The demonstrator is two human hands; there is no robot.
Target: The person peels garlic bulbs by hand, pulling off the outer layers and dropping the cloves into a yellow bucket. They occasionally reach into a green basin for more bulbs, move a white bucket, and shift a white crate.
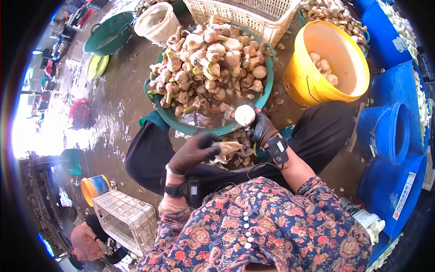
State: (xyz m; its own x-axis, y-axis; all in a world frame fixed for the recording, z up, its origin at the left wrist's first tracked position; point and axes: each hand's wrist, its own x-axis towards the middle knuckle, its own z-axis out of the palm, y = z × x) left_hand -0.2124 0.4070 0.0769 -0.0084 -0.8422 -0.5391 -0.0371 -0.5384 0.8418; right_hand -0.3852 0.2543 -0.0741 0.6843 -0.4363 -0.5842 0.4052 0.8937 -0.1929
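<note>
My right hand, in a dark glove, is closed around a peeled white garlic bulb over the near rim of a green basin. A small red bit shows by its fingers; I cannot make out what it belongs to. My left hand, in a brown glove, has its fingers curled on a piece of pale, dry garlic skin above my lap. Unpeeled garlic bulbs with stalks and brown skins fill the basin in a heap.
At the right stands a yellow bucket with several peeled bulbs inside, and beyond it a blue bucket. A white crate and a white bucket are behind the basin. Another person sits at lower left beside a crate.
</note>
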